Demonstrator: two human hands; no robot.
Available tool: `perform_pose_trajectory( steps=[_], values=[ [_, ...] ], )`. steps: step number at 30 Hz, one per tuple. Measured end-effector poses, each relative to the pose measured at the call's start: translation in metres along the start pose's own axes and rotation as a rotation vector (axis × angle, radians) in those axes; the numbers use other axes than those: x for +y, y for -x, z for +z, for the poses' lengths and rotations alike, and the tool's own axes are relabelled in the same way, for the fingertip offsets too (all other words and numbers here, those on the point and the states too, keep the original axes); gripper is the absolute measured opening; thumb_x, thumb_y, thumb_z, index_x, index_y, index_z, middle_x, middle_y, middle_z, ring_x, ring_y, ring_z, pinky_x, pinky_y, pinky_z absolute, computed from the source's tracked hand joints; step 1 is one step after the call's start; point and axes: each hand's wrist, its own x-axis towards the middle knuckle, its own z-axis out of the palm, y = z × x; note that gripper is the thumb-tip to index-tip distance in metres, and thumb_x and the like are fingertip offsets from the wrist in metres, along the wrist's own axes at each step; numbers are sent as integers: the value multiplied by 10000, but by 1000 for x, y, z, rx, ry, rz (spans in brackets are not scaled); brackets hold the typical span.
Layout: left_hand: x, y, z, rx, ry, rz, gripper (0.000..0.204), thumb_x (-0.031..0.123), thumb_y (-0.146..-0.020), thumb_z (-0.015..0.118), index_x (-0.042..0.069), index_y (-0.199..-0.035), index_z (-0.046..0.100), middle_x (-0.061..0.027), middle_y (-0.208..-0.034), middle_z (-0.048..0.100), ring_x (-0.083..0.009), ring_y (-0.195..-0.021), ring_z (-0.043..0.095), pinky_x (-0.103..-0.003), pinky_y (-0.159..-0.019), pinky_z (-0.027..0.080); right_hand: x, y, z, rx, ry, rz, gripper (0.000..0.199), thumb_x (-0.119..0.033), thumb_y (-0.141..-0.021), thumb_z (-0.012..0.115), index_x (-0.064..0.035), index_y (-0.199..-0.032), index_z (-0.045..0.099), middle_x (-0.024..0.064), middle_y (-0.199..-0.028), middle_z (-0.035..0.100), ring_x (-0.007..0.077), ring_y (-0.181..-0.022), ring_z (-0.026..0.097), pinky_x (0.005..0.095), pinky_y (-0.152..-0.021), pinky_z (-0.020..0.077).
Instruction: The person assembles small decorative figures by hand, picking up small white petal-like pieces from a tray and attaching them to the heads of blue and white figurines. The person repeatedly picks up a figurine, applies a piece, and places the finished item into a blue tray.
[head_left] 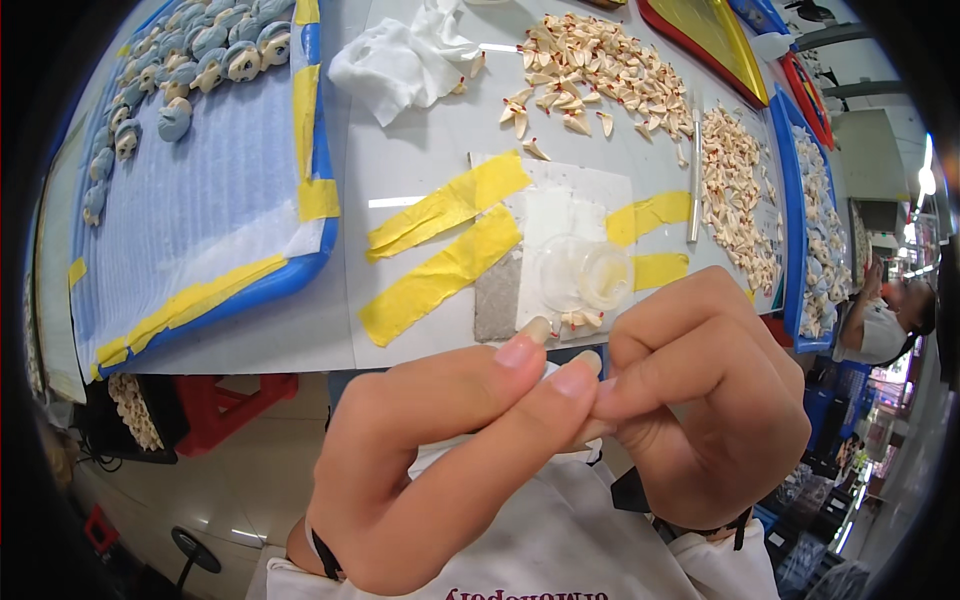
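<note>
My left hand and my right hand meet at the fingertips just in front of the table's near edge. The left thumb and forefinger are pinched close together, and the right fingers are curled against them. Whatever lies between the fingertips is hidden or too small to name. Just beyond my hands, a clear round dish stands on a white sheet over a grey board. A few small cream pieces with red tips lie at the dish's near side.
Yellow tape strips flank the board. Red-tipped cream pieces form a heap behind and another at right, beside a thin rod. Crumpled white tissue lies behind. A blue-rimmed tray at left holds blue-haired doll heads.
</note>
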Motion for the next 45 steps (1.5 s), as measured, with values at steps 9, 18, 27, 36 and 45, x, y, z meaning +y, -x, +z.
perform_pose_trajectory(
  steps=[9, 18, 27, 36, 45],
  values=[
    [-5, 2, 0, -70, 78, -17, 363, 24, -546, 796, 31, -875, 642, -129, -837, 591, -157, -652, 569, -213, -538, 457, 2, 0, -3, -8, 123, -129, 222, 68, -569, 670, -35, -722, 546, 86, -648, 538, 173, -589, 492, 258, -525, 367],
    [-16, 3, -4, -204, 657, -314, 477, 32, -593, 793, -6, -995, 539, -167, -972, 511, -218, -761, 602, -252, -589, 504, 5, -10, -50, 25, 51, 90, 203, -53, -653, 675, 1, -805, 551, 67, -776, 540, 160, -728, 498, 245, -662, 373],
    [-21, 2, -9, -170, 643, -321, 462, 30, -650, 755, 2, -1006, 462, -148, -998, 488, -237, -854, 587, -279, -689, 513, 93, -78, -65, -283, 395, 116, 160, -13, -667, 631, -10, -818, 578, 42, -747, 589, 146, -691, 528, 261, -640, 404],
    [-18, 3, -13, -4, 863, -544, 451, 95, -660, 762, 32, -982, 453, -141, -976, 492, -241, -868, 581, -269, -690, 513, 70, -71, -61, -85, 291, 180, 99, -19, -734, 610, 12, -817, 564, 75, -746, 587, 145, -669, 549, 254, -623, 426],
    [-14, 8, -4, -27, 1021, -594, 369, 185, -717, 740, 72, -903, 443, -157, -966, 490, -227, -790, 591, -268, -617, 505, 23, 5, -44, 156, -302, 422, 163, -78, -750, 655, 12, -833, 548, 90, -758, 528, 136, -612, 505, 232, -555, 411]
  ],
)
